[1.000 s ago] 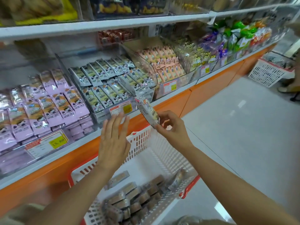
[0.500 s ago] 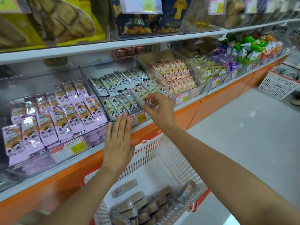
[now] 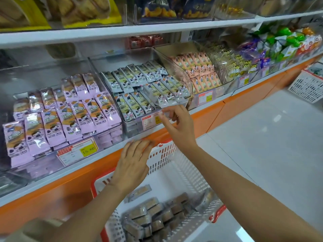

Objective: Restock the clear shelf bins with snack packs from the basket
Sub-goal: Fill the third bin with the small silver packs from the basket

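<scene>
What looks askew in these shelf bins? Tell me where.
One green-and-white pack at the front right of the middle bin lies skewed across its neighbours instead of in line with the rows. Nothing else stands out.

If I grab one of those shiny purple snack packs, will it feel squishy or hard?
The purple snack packs wear glossy film, so probably crinkly and a bit slippery. They stand flat in leaning rows, so likely something stiff inside, maybe breakable. Small and thin-looking, so probably light.
</scene>
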Tool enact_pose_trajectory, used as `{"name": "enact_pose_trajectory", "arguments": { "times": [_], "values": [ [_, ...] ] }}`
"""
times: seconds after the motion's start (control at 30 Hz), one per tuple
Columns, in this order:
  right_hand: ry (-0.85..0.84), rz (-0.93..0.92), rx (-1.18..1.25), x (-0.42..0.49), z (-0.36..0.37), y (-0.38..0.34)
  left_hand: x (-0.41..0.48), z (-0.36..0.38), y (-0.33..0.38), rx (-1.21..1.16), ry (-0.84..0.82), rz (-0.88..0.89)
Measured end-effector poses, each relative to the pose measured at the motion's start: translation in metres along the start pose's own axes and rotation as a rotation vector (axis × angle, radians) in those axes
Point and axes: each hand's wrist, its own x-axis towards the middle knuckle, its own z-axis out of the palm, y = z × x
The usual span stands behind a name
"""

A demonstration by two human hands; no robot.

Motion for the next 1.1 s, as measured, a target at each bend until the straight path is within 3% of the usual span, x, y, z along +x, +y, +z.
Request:
{"name": "enact_pose_trajectory", "arguments": {
  "times": [0.3,0.6,0.73,0.83,1.1],
  "values": [
    [-0.376,0.434,-0.066,-0.135,0.046,0.099,-0.061,0.062,-0.022,0.065,-0.401,-0.162],
    [-0.802,0.840,-0.232,-0.214,0.094,0.172,-0.088,0.100,-0.028,0.096,-0.393,-0.161],
    [-0.964,0.910,-0.315,-0.231,0.112,0.185,-0.092,0.105,-0.028,0.156,-0.376,-0.147],
    [-1.005,0.903,-0.383,-0.239,0.121,0.188,-0.092,0.110,-0.026,0.189,-0.360,-0.154],
    [-0.925,0.940,-0.372,-0.233,0.121,0.192,-0.089,0.117,-0.025,0.228,-0.332,-0.152]
  ]
}}
